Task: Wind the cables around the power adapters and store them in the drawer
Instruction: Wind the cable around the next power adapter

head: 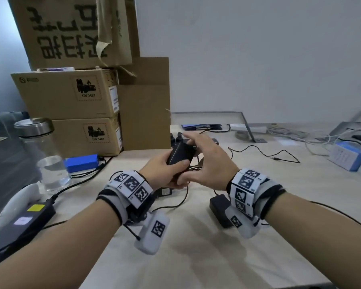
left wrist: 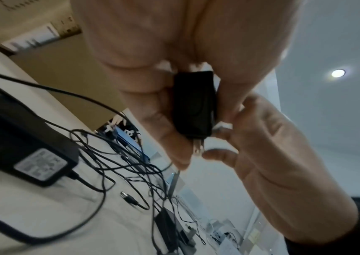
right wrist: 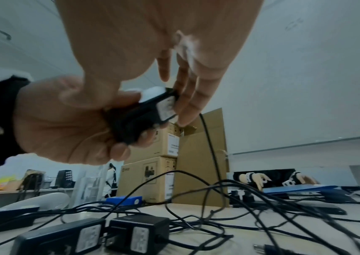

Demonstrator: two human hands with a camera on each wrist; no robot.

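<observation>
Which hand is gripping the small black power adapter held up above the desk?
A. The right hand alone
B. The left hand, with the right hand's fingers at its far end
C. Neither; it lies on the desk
B: the left hand wraps the black power adapter, lifted off the desk, while the right hand has its fingers at the far end.

Wall: you face a plain pale grey wall, bare and evenly lit.
Bench: your bench has a light wood-grain top that runs back to the wall.
Boxes: brown cardboard boxes stand stacked at your left, against the wall.
Ceiling: white, with one round recessed light switched on.
Far room: behind the boxes you can make out another desk with clutter, blurred.
</observation>
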